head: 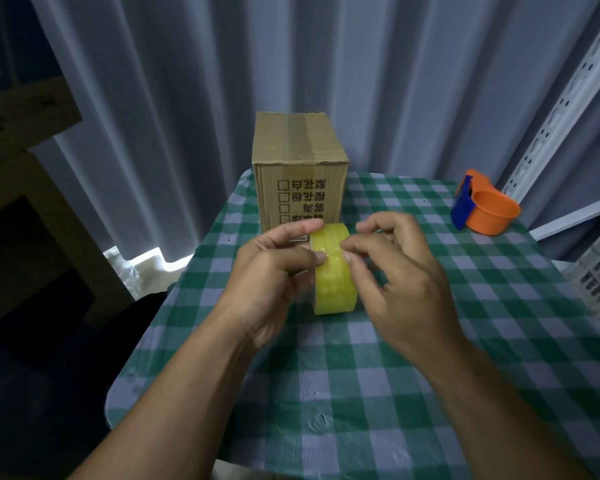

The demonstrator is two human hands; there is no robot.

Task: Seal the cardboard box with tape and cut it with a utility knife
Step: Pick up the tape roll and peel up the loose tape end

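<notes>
At frame centre the left hand [271, 271] clasped the yellow roll of clear tape [333, 268] on edge, while the right hand [395, 268] picked at its rim. The brown cardboard box [300, 168] stood just behind, upper centre, flaps closed.

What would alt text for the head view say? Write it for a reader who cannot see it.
Two hands, left hand and right hand, hold a yellowish tape roll upright over a green checked tablecloth, fingertips picking at its top. A closed cardboard box stands behind; an orange and blue tape dispenser sits far right.
</notes>
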